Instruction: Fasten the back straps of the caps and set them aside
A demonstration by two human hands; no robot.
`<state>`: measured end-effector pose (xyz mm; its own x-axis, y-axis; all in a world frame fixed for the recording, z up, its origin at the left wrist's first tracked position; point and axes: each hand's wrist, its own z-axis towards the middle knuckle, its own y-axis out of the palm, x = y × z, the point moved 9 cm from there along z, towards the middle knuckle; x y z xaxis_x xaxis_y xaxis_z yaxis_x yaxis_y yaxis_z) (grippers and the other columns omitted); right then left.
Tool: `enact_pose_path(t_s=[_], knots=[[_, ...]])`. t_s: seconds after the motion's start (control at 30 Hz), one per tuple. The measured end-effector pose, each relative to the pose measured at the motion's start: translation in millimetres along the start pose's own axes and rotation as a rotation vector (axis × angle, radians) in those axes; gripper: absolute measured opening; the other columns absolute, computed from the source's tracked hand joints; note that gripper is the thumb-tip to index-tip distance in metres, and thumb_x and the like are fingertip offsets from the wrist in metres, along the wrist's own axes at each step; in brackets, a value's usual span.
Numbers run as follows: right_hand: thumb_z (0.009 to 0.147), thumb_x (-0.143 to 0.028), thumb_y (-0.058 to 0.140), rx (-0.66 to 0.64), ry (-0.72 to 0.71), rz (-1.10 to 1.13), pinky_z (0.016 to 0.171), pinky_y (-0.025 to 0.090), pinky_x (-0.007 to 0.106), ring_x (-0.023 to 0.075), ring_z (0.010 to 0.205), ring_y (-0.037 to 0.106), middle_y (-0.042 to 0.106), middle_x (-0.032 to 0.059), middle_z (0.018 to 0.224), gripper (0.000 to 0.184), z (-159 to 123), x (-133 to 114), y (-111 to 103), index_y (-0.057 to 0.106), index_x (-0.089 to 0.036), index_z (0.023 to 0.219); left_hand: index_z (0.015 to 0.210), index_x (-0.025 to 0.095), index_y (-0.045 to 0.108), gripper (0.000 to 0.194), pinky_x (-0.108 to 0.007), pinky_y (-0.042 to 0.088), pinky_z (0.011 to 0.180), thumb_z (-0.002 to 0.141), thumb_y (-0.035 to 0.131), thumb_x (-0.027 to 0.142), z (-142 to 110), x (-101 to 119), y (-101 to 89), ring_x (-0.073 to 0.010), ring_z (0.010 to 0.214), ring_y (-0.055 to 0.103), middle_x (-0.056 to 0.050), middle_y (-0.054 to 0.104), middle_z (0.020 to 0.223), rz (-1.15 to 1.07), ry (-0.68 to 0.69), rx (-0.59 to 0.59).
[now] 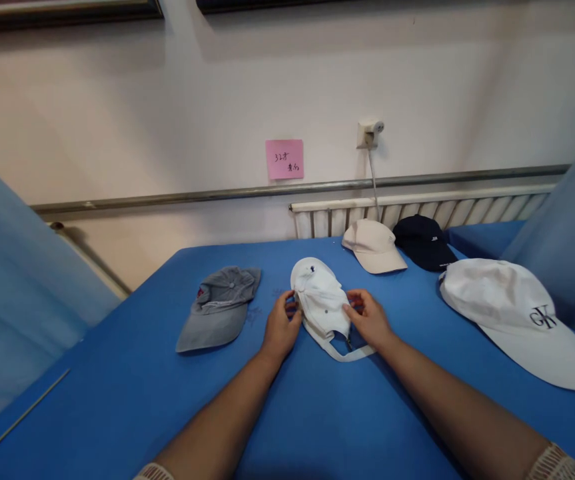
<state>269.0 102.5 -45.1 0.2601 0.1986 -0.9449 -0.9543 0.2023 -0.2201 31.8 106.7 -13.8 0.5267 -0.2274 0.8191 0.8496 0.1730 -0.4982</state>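
Note:
A white baseball cap (320, 297) with a small dark emblem lies on the blue table, its brim pointing away from me and its back strap towards me. The crown looks partly flattened and creased. My left hand (282, 325) grips the cap's left edge with curled fingers. On the opposite edge, my right hand (368, 319) has its thumb on top of the fabric and its fingers at the side. A grey cap (222, 307) rests to the left of my hands, brim towards me.
A large white cap with dark letters (504, 300) sits at the right. Farther back are a beige cap (373, 243) and a navy cap (423, 240), near a radiator (312, 220). A thin stick (20, 419) lies on the blue table (132, 360) at left. Curtains hang at both sides.

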Motion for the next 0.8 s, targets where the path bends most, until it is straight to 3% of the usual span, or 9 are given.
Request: enact_pose_path(t_s=[0.07,0.13,0.2,0.3,0.37,0.43,0.63,0.8], knots=[[0.079,-0.036,0.060,0.038,-0.072,0.039,0.068,0.050,0.030,0.0181,0.074,0.061,0.066,0.0054,0.087,0.026,-5.5,-16.1,-7.5,0.059,-0.019,0.098,0.120,0.015,0.053,0.038,-0.034,0.053,0.083,0.082,0.053,0.014,-4.3,12.7,-17.2,-0.0193,0.097,0.063,-0.011,0.064,0.111,0.036,0.086,0.093],[0.083,-0.037,0.055,-0.024,-0.129,0.085,0.062,0.048,0.028,0.0156,0.064,0.058,0.064,0.0021,0.075,0.021,-13.4,-30.1,-5.3,0.059,-0.019,0.094,0.112,0.018,0.058,0.029,-0.033,0.051,0.085,0.084,0.050,0.015,-17.4,35.9,-23.9,-0.0180,0.094,0.063,-0.008,0.065,0.106,0.077,0.232,0.085],[0.085,-0.037,0.053,-0.165,-0.133,0.111,0.056,0.045,0.026,0.0136,0.055,0.055,0.062,-0.0011,0.066,0.019,-21.5,-35.9,7.4,0.059,-0.020,0.093,0.104,0.020,0.061,0.022,-0.032,0.050,0.085,0.088,0.047,0.017,-36.4,59.6,-13.0,-0.0174,0.093,0.062,-0.006,0.067,0.101,0.099,0.371,-0.059],[0.084,-0.038,0.054,-0.333,-0.057,0.120,0.052,0.043,0.024,0.0119,0.051,0.054,0.062,-0.0023,0.064,0.020,-27.4,-27.2,28.2,0.060,-0.021,0.090,0.104,0.021,0.060,0.023,-0.030,0.048,0.087,0.089,0.043,0.015,-70.3,83.4,26.0,-0.0171,0.095,0.061,-0.006,0.067,0.102,0.152,0.514,-0.420],[0.082,-0.042,0.057,-0.329,0.029,0.154,0.049,0.041,0.024,0.0106,0.048,0.052,0.063,-0.0023,0.065,0.023,-22.6,-14.1,32.1,0.060,-0.020,0.087,0.107,0.021,0.059,0.024,-0.031,0.045,0.091,0.088,0.045,0.015,-88.2,91.0,48.3,-0.0182,0.099,0.059,-0.006,0.065,0.108,0.204,0.580,-0.601],[0.077,-0.046,0.060,-0.271,0.120,0.219,0.044,0.038,0.023,0.0091,0.043,0.048,0.063,-0.0025,0.064,0.028,-14.6,-1.1,29.0,0.059,-0.019,0.085,0.110,0.021,0.058,0.026,-0.033,0.044,0.093,0.086,0.051,0.017,-96.1,93.3,60.7,-0.0200,0.101,0.057,-0.007,0.064,0.110,0.256,0.614,-0.698],[0.067,-0.050,0.066,-0.240,0.236,0.317,0.039,0.034,0.021,0.0073,0.040,0.043,0.064,-0.0010,0.065,0.037,-5.0,9.5,22.5,0.057,-0.018,0.083,0.110,0.022,0.059,0.031,-0.033,0.044,0.082,0.082,0.061,0.034,-87.2,85.7,58.7,-0.0227,0.091,0.057,-0.006,0.064,0.097,0.380,0.580,-0.738],[0.068,-0.049,0.066,-0.250,0.217,0.313,0.043,0.037,0.022,0.0083,0.044,0.047,0.064,-0.0009,0.066,0.035,-6.8,10.5,23.9,0.057,-0.019,0.083,0.087,0.020,0.063,0.012,-0.033,0.043,0.076,0.085,0.056,0.030,-64.1,64.4,42.3,-0.0234,0.083,0.058,-0.006,0.065,0.086,0.550,0.500,-0.630]])
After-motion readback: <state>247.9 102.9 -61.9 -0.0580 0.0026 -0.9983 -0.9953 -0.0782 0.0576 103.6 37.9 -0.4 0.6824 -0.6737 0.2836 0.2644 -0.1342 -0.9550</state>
